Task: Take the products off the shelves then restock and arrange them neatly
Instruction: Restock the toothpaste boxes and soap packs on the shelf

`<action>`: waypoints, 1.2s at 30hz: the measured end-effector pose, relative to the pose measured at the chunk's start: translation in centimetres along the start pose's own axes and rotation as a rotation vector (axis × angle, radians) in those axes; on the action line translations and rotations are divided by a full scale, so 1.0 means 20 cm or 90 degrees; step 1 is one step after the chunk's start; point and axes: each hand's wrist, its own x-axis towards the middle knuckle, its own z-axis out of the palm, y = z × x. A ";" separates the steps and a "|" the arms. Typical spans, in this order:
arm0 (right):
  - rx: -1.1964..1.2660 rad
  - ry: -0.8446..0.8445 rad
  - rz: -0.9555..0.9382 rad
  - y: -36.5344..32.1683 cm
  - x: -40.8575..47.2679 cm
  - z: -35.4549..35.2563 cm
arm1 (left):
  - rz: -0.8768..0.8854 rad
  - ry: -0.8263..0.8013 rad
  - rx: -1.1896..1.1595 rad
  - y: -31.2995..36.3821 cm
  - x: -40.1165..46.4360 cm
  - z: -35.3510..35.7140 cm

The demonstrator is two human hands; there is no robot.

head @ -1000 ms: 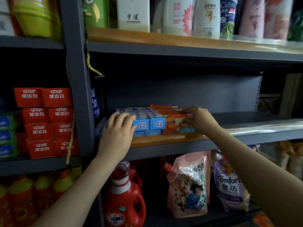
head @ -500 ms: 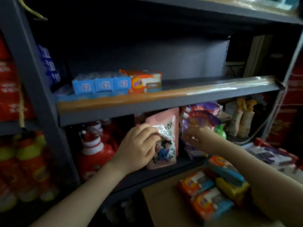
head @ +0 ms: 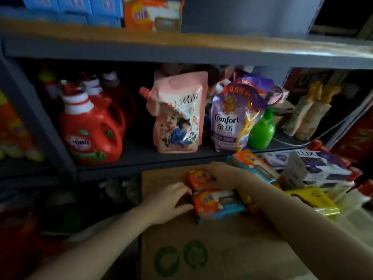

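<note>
Two orange soap packs lie on a brown cardboard box (head: 201, 249) below the shelves. My right hand (head: 224, 174) reaches over the far orange pack (head: 198, 179), fingers curled on its top. My left hand (head: 169, 201) touches the left end of the near orange pack (head: 217, 205) with fairly straight fingers. A third orange pack (head: 254, 164) lies tilted just behind my right wrist. On the upper shelf (head: 181, 49), blue boxes (head: 70, 5) stand in a row beside one more orange pack (head: 153, 15).
The lower shelf holds red OMO detergent bottles (head: 90, 136), a pink pouch (head: 177, 116), a purple Comfort pouch (head: 232, 122) and a green bottle (head: 261, 132). To the right of the cardboard box lie a white LUX box (head: 319, 168) and a yellow pack (head: 314, 199).
Both hands left the upper shelf and dropped down to the orange packs on the cardboard box. The view tilted downward with them.
</note>
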 end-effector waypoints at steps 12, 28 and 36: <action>-0.048 0.165 -0.144 -0.03 0.00 0.02 | -0.240 0.133 -0.110 0.24 -0.01 0.18; 0.145 0.184 -0.225 0.08 -0.11 -0.15 | -0.300 0.271 -0.270 0.17 -0.16 0.15; 0.173 0.527 -0.339 0.05 -0.16 -0.45 | -0.181 0.262 -0.335 0.14 -0.13 -0.10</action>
